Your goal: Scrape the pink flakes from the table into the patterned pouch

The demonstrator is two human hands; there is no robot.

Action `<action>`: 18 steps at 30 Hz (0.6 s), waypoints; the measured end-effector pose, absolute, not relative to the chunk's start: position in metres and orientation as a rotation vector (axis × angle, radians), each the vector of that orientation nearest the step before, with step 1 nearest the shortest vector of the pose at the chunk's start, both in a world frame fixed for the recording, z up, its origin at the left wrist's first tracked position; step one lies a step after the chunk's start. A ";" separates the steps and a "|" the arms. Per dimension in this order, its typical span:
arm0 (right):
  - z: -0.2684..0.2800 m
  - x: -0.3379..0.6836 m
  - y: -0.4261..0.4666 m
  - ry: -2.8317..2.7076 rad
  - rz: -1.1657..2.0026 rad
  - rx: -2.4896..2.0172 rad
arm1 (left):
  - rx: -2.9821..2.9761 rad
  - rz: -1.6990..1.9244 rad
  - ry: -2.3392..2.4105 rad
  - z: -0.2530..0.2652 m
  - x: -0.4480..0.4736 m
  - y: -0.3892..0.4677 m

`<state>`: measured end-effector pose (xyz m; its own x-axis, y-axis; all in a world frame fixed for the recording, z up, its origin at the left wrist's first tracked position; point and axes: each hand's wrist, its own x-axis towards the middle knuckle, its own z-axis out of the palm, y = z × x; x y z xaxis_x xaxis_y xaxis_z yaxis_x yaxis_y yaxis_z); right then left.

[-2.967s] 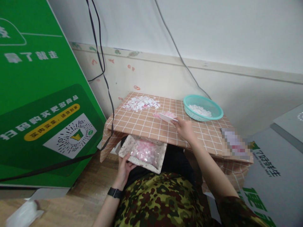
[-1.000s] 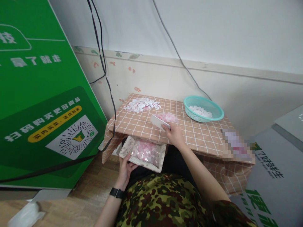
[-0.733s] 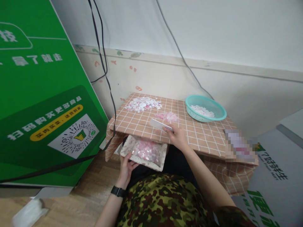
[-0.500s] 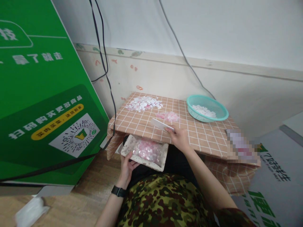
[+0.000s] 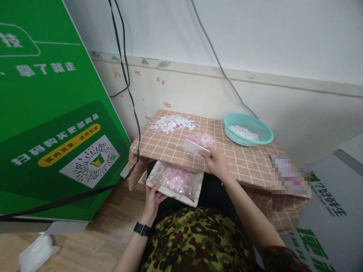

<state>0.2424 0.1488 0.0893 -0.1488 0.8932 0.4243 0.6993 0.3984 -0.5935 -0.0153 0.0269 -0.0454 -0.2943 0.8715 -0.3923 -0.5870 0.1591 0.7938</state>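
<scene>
Below the table's front edge, my left hand (image 5: 154, 201) grips the near left side of a speckled, light-coloured rectangular tray (image 5: 184, 198). Inside it lie many pink and clear shiny bits (image 5: 176, 179). My right hand (image 5: 217, 163) is closed on a flat white scraper (image 5: 195, 147), held just over the tabletop near its front edge. Right behind the scraper is a small pile of pink and whitish pieces (image 5: 202, 139). A larger heap of white and pink flakes (image 5: 173, 123) lies at the back left of the table.
A turquoise plastic basket (image 5: 248, 130) holding white pieces stands at the right rear of the checked tablecloth (image 5: 241, 162). A pixelated flat item (image 5: 289, 173) lies at the right corner. Black cables (image 5: 133, 113) hang beside the green panel (image 5: 68, 124) on the left.
My right hand and the scraper have shifted slightly, and the scraper's broad face shows more. The tray has moved slightly to the right with my left hand still on it.
</scene>
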 end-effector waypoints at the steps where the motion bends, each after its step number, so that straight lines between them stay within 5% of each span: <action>1: 0.090 0.243 0.149 -1.910 0.337 -1.362 | 0.338 1.481 1.166 -0.046 -0.015 0.027; 18: 0.085 0.249 0.141 -1.965 0.400 -1.307 | 0.358 1.484 1.162 -0.038 -0.014 0.026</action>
